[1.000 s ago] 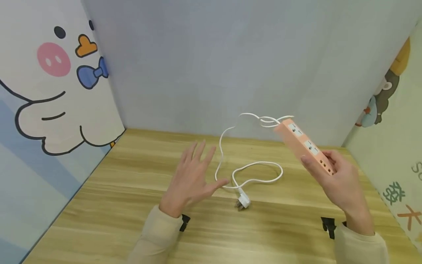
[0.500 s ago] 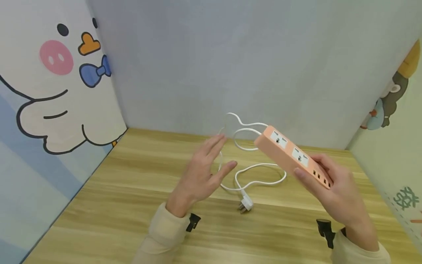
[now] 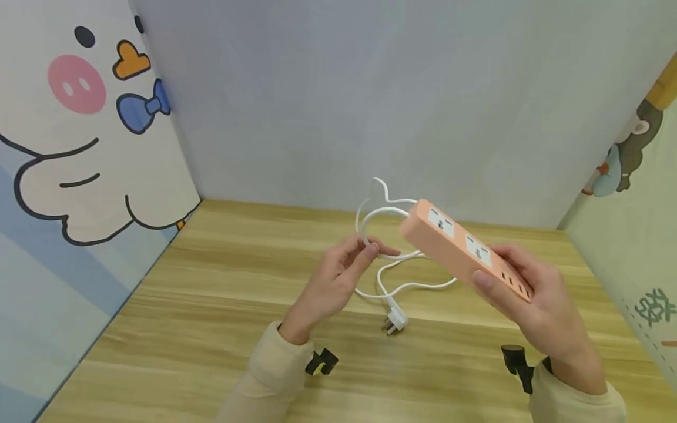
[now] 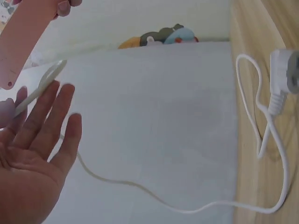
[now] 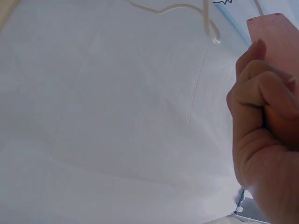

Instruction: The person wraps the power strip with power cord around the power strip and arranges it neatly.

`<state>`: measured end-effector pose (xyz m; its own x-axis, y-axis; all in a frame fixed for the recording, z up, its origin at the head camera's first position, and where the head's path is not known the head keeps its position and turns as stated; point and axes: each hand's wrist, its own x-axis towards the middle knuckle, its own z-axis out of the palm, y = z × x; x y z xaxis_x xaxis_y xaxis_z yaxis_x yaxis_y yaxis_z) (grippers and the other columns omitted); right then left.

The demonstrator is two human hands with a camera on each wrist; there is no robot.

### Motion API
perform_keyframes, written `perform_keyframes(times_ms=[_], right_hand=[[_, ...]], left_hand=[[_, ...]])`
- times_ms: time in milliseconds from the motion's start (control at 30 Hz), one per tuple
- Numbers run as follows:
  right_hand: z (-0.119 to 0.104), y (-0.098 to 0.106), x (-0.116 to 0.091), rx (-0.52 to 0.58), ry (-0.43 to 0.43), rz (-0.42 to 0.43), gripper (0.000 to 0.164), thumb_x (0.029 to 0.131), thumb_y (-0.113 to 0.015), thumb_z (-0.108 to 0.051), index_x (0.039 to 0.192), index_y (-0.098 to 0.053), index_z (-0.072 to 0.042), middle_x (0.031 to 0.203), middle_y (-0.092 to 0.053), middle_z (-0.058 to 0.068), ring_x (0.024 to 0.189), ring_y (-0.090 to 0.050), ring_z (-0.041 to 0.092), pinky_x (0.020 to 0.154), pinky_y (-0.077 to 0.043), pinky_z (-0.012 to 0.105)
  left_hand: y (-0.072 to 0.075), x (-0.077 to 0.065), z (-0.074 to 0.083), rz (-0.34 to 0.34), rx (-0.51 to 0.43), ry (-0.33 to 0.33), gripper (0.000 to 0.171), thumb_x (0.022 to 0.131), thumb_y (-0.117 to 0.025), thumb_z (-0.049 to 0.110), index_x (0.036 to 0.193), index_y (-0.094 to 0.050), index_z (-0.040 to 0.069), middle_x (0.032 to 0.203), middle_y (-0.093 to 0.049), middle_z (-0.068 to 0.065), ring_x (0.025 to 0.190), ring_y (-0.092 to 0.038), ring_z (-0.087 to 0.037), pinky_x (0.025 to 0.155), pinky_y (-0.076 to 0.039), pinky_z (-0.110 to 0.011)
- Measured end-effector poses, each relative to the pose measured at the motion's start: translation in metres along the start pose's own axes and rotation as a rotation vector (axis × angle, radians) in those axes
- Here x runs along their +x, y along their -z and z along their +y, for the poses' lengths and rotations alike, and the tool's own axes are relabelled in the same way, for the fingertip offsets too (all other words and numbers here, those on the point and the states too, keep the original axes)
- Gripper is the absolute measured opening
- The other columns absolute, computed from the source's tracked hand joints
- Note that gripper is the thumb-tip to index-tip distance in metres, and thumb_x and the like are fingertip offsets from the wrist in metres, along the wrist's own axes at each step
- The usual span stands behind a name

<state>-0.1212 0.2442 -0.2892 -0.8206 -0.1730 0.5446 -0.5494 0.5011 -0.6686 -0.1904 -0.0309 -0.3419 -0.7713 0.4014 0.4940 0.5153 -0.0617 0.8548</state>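
An orange power strip (image 3: 449, 247) with white sockets and several small ports is held up above the table, tilted. My right hand (image 3: 545, 305) grips its near end, thumb along the side; in the right wrist view the fingers (image 5: 261, 88) curl round the pinkish underside. From its far end comes a white power cord (image 3: 370, 214), hanging in loops. My left hand (image 3: 333, 276) pinches one loop between thumb and forefinger. In the left wrist view the other fingers (image 4: 63, 107) stay stretched out beside the cord. The white plug (image 3: 395, 319) lies on the table, prongs facing the near side.
The wooden table (image 3: 185, 329) meets a pale back wall (image 3: 328, 106). A cartoon panel (image 3: 79, 147) stands at the left and a green decorated panel (image 3: 624, 247) at the right. Black camera mounts (image 3: 321, 362) sit at both wrists.
My left hand has moved right and its spread fingers have closed on the cord. The power strip, in my right hand, has come left and turned flatter.
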Motion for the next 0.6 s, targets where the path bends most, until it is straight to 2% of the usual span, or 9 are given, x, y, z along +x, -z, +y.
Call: perform_keyframes(times_ms=[100,167,233,333,400,500,600], right_hand=[[0.0020,-0.0009,0.0000,0.019,-0.034,0.041,0.036,0.088,-0.065,0.008,0.119,-0.069,-0.011,0.095,-0.069,-0.007,0.078,-0.058,0.009,0.065,-0.046,0.019],[0.0040,-0.0010,-0.0006,0.025,-0.073,0.076,0.038,0.089,-0.065,0.007,0.119,-0.070,-0.016,0.094,-0.070,-0.008,0.078,-0.058,0.009,0.064,-0.046,0.019],[0.0057,-0.0001,-0.0004,0.013,-0.101,0.103,0.038,0.089,-0.066,0.004,0.117,-0.070,-0.020,0.093,-0.070,-0.009,0.077,-0.058,0.008,0.064,-0.046,0.019],[0.0068,0.0012,0.0012,0.000,-0.119,0.137,0.036,0.089,-0.067,0.002,0.115,-0.071,-0.023,0.090,-0.069,-0.009,0.073,-0.057,0.009,0.062,-0.045,0.019],[0.0068,0.0014,0.0024,-0.009,-0.122,0.161,0.035,0.089,-0.067,0.001,0.114,-0.071,-0.024,0.090,-0.069,-0.010,0.073,-0.057,0.009,0.062,-0.044,0.019],[0.0061,0.0002,0.0031,-0.018,-0.128,0.200,0.035,0.088,-0.069,-0.001,0.113,-0.071,-0.026,0.092,-0.069,-0.013,0.071,-0.056,0.008,0.060,-0.044,0.018],[0.0053,-0.0016,0.0038,-0.017,-0.129,0.237,0.037,0.088,-0.069,-0.001,0.113,-0.071,-0.028,0.093,-0.069,-0.014,0.068,-0.055,0.007,0.058,-0.043,0.017]], left_hand=[[-0.0028,-0.0005,-0.0003,-0.088,-0.178,0.019,0.030,0.110,-0.043,0.017,0.109,-0.063,-0.004,0.116,-0.070,-0.026,0.119,-0.067,-0.032,0.111,-0.046,-0.041],[-0.0032,-0.0013,0.0006,-0.130,-0.239,0.022,0.034,0.111,-0.041,0.021,0.103,-0.061,-0.005,0.118,-0.070,-0.027,0.123,-0.065,-0.031,0.114,-0.042,-0.044],[-0.0028,-0.0023,0.0023,-0.159,-0.292,0.024,0.040,0.111,-0.040,0.026,0.096,-0.057,-0.007,0.115,-0.073,-0.020,0.127,-0.063,-0.026,0.118,-0.036,-0.046],[-0.0009,-0.0037,0.0040,-0.206,-0.380,0.005,0.050,0.111,-0.038,0.034,0.086,-0.049,-0.009,0.091,-0.074,-0.006,0.110,-0.071,-0.018,0.116,-0.039,-0.048],[0.0009,-0.0051,0.0044,-0.236,-0.445,-0.009,0.056,0.111,-0.037,0.037,0.082,-0.046,-0.009,0.075,-0.066,0.003,0.089,-0.074,-0.013,0.108,-0.047,-0.045],[0.0028,-0.0068,0.0039,-0.277,-0.527,-0.008,0.057,0.110,-0.035,0.042,0.079,-0.046,-0.004,0.064,-0.050,0.006,0.061,-0.061,-0.009,0.085,-0.056,-0.036],[0.0043,-0.0078,0.0031,-0.322,-0.565,0.015,0.051,0.110,-0.033,0.043,0.082,-0.054,0.006,0.064,-0.042,0.006,0.054,-0.046,-0.009,0.064,-0.049,-0.026]])
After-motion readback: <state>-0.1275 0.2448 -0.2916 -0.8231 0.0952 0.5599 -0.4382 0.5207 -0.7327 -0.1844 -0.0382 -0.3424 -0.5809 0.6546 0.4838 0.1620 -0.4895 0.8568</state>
